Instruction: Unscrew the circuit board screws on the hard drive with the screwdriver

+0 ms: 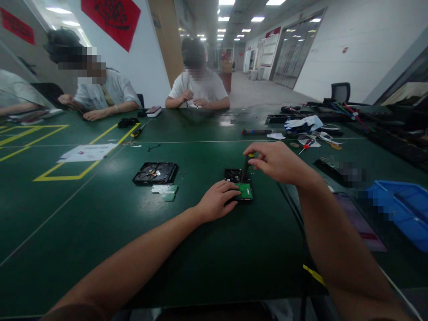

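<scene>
A hard drive point(238, 175) with its green circuit board point(245, 191) facing up lies on the green table in front of me. My left hand point(219, 199) grips its left side, fingertips over the board and thumb near the lower edge. Above the drive's right side, my right hand point(267, 161) pinches the yellow-topped handle of a dark screwdriver point(246, 165). The screwdriver stands nearly upright; I cannot make out its tip against the drive. Left of my hands are a second black hard drive point(155, 173) and a loose circuit board point(166, 191). Tiny screws lie near both drives.
A blue bin point(401, 209), another drive point(341, 171) and a flat tablet-like panel point(361, 220) are at right. Farther back lie a red screwdriver point(307, 143), gloves point(304, 123) and cables. Paper point(87, 152) and a yellow-black screwdriver point(137, 130) lie left. Co-workers sit across the table.
</scene>
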Tool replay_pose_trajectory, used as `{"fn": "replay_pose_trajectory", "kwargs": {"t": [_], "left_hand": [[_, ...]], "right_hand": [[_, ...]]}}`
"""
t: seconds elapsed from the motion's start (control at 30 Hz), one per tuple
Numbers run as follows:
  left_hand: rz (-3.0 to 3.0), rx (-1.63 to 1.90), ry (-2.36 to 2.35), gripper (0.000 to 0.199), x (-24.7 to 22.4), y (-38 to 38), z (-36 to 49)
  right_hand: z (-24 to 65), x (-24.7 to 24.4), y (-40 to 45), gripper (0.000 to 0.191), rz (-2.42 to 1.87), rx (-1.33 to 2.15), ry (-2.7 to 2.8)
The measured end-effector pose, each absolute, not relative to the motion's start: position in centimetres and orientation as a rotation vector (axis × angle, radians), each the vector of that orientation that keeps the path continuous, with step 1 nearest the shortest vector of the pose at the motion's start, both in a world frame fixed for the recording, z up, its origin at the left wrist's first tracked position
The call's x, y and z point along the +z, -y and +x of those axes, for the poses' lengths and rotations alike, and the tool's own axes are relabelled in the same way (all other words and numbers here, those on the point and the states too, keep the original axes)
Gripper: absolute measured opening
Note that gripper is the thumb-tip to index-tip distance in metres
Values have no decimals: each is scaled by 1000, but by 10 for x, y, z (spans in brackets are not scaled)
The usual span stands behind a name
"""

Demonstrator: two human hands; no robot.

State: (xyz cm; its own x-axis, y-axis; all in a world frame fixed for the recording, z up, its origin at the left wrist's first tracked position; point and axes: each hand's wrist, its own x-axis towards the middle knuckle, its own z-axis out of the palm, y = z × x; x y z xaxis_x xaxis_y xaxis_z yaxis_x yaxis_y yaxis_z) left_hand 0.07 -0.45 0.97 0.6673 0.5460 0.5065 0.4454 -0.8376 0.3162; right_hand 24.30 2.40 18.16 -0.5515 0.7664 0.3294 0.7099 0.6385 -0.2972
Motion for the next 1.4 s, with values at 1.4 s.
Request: {"fn": "replay_pose_trajectory", "kwargs": {"t": [1.4], "left_hand": [[2726, 913, -810, 33, 7, 3, 0]], "right_hand": [[241, 179, -27, 20, -1140, 103, 2392]]}}
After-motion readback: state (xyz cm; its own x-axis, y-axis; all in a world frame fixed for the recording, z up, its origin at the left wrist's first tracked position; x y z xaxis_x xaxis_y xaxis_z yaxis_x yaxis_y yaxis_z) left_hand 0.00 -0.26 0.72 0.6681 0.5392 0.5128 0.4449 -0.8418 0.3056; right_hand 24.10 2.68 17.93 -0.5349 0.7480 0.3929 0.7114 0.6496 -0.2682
